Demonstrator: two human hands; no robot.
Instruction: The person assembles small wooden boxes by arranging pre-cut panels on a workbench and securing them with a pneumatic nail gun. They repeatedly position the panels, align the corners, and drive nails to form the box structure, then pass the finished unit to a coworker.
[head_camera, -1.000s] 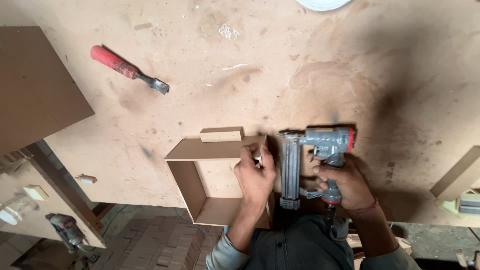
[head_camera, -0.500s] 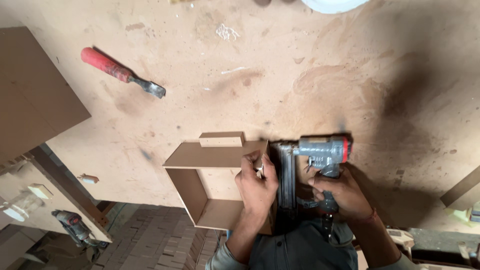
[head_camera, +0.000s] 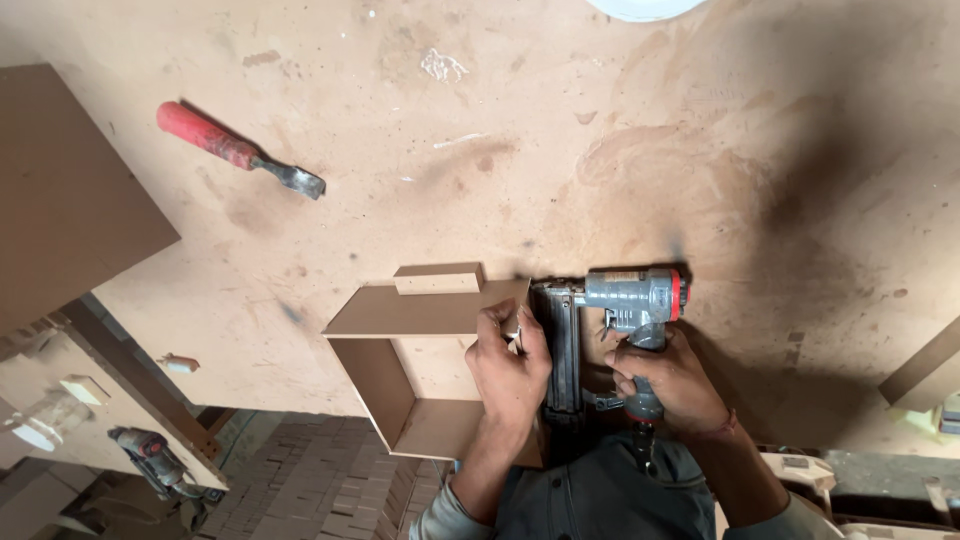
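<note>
Nail gun (head_camera: 610, 320), grey with a red end cap, sits in our right hand (head_camera: 670, 378), whose fingers are wrapped tight around its handle; its long dark magazine runs along the right wall of the fibreboard box frame (head_camera: 420, 370), with the nose pressed against that wall's far corner. Our left hand (head_camera: 508, 365) is clamped over the same right wall, fingers curled on its top edge just beside the gun's nose. We see the frame standing open at the near edge of the workbench (head_camera: 620, 130), part of it hanging past the edge. On the frame's far board lies a small wooden block (head_camera: 438, 279). Well to the far left of the frame, a red-handled chisel (head_camera: 238, 150) rests on the bench. Left of the frame, a brown board (head_camera: 70, 190) overlaps the bench's edge. Below and left of the frame, a power drill (head_camera: 150, 458) lies on the floor.
</note>
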